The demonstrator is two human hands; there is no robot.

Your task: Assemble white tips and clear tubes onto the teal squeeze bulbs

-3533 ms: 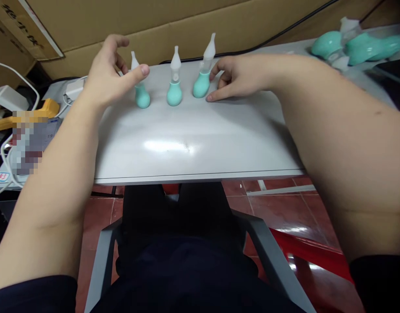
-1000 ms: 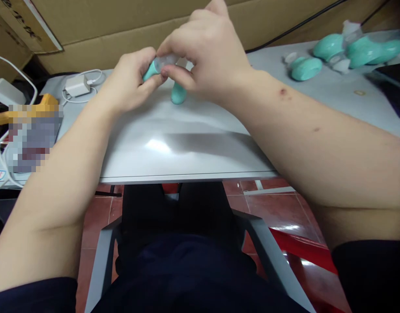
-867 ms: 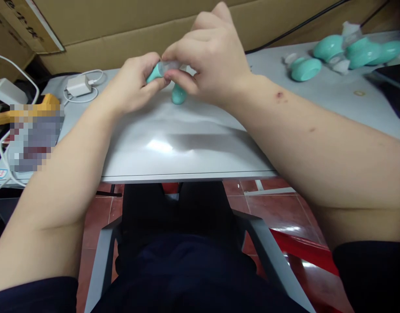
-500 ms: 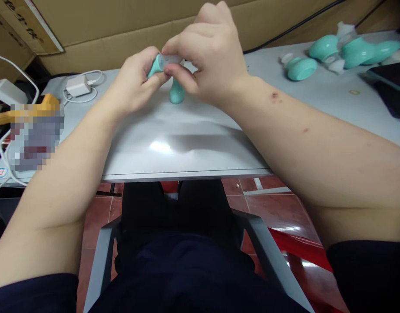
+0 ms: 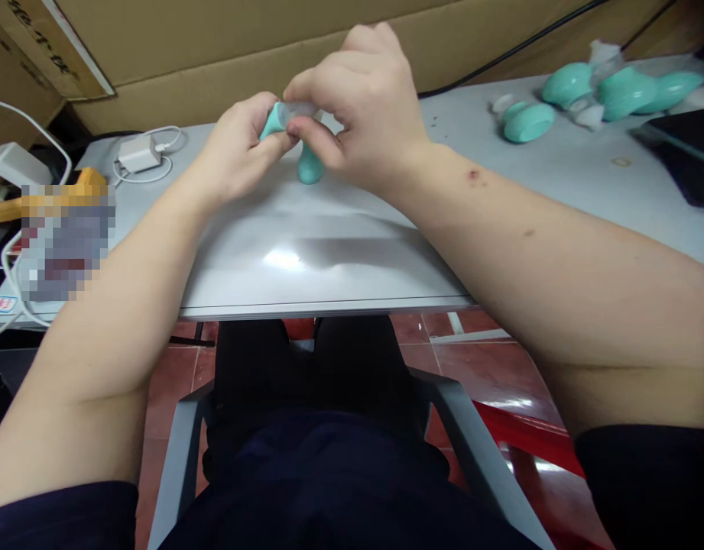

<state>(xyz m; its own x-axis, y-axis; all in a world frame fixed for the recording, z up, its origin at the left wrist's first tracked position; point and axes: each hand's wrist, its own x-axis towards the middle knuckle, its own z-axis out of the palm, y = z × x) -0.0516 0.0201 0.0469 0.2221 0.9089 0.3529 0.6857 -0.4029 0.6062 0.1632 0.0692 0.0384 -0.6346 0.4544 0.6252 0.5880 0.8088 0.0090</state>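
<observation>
My left hand (image 5: 235, 153) is closed round a glossy turquoise plastic piece (image 5: 272, 122) above the far part of the table. A translucent soft-looking part (image 5: 296, 113) sits at the right end of that piece. Thumb and forefinger of my right hand (image 5: 370, 107) pinch this translucent part. Just below the fingers, a rounded turquoise bulb (image 5: 310, 168) shows over the tabletop. Its upper end is hidden behind my right hand, so I cannot tell whether it joins the held piece.
Several turquoise pieces with translucent ends (image 5: 528, 121) lie at the back right, near a dark flat device (image 5: 687, 153). A white charger (image 5: 139, 153) with its cable and a yellow tool (image 5: 91, 185) lie left. Cardboard (image 5: 214, 69) walls off the table's back.
My right hand has dipped slightly and shifted a little left. My left hand has lowered slightly. Both keep their grip on the turquoise piece and its translucent part.
</observation>
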